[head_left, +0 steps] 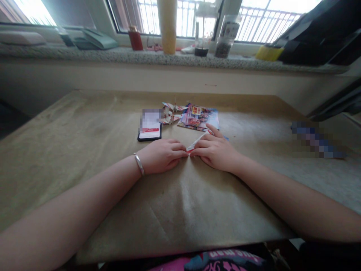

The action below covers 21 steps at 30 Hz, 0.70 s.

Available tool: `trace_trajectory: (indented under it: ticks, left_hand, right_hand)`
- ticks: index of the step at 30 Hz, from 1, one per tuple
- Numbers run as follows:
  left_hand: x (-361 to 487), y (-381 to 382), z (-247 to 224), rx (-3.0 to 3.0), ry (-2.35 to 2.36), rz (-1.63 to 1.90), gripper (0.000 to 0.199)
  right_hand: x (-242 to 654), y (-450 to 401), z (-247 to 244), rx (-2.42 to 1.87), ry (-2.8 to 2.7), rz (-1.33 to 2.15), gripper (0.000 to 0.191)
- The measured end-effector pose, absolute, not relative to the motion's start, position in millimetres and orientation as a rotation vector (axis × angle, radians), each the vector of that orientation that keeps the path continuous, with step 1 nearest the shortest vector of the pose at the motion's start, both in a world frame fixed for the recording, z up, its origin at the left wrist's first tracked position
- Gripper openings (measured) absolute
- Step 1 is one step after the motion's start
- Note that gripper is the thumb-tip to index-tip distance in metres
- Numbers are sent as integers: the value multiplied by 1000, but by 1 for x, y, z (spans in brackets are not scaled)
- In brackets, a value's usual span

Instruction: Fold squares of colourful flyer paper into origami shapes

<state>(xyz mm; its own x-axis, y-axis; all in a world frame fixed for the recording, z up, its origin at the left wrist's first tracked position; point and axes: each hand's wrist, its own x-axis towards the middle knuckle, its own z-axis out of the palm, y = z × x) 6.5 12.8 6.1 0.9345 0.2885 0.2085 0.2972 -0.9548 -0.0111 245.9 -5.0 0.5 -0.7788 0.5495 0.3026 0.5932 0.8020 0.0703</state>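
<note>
A small folded paper [195, 145], white with red print, lies on the table between my hands. My left hand [165, 156], with a silver bracelet at the wrist, has its fingers closed at the paper's near pointed corner. My right hand [216, 152] covers most of the paper. Its thumb and forefinger pinch close to the same corner, while another finger reaches up along the far edge. The underside of the paper and part of its right side are hidden. Just beyond my hands are a phone [150, 126], folded paper figures [170, 114] and colourful printed sheets [199, 116].
The table [135, 210] has a brownish covering. A blurred bluish item [316, 141] lies at its right. Behind stands a granite windowsill [107, 54] with a red bottle [135, 39], a tall yellow cylinder [168, 28], clear containers [225, 37] and a yellow object [269, 52].
</note>
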Motion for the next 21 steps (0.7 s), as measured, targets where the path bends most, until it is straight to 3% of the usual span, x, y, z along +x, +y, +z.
trace_trajectory:
  ticks: [21]
  left_hand:
    - [9,11,10,-3029,-465,-273,31]
  right_hand:
    - [257,-4,5,-794,-2745,-170,29]
